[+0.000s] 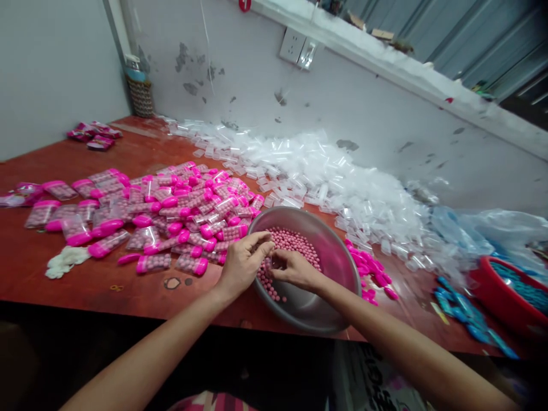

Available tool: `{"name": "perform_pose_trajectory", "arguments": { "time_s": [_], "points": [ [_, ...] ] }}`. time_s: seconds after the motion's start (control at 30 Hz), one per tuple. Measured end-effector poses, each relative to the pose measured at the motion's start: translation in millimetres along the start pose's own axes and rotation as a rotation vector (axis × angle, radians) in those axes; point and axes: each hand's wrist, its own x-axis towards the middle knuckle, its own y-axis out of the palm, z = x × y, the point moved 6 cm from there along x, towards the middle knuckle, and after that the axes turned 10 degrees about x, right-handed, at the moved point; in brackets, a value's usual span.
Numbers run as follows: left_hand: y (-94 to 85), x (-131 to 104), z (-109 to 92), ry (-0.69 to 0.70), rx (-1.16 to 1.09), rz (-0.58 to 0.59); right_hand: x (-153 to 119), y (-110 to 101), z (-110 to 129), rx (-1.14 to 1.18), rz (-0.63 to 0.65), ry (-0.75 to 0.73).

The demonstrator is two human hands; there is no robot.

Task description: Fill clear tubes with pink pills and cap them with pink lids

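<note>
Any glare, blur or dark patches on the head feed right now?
Head view: bright highlights wash over the clear plastic pieces; the metal bowl has a pinkish sheen inside; deep shadow lies below the table; the blue strips at right look smeared.

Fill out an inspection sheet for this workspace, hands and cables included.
Surface: red-brown tabletop, worn and marked.
Work items: pink balls in a metal basin; pink-ended filled containers heaped left; clear containers piled behind; loose pink pieces right.
Clutter: white wad, pink packets left; blue items, red tub right.
Hands: left hand and right hand meet over the basin; what they hold is unclear.
Cables: thin white cord down the wall.
Surroundings: peeling wall with sockets; wicker-covered bottle in the corner.
</note>
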Motion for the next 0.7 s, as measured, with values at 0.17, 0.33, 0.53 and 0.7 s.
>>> {"name": "perform_pose_trajectory", "arguments": {
  "time_s": [0.17,0.33,0.53,0.7],
  "points": [
    [17.7,1.9,-15.1,0.054,0.068,0.202,-34.8,-24.6,1.2,0.988,-0.188,-0.032],
    [44.5,0.8,-32.9,0.102,-0.040,0.381,-51.7,-26.9,-3.8,1.135,-0.267,0.017],
    [66.0,-0.1,-22.3,-0.108,-0.312,0.463,-73.2,-49.7,-14.8,0.755,-0.456,0.024],
    [78.0,-5.0,-17.7,-0.301,-0.470,0.668,-87.4,-74.8,6.9,0.350,-0.456,-0.227]
  ]
}}
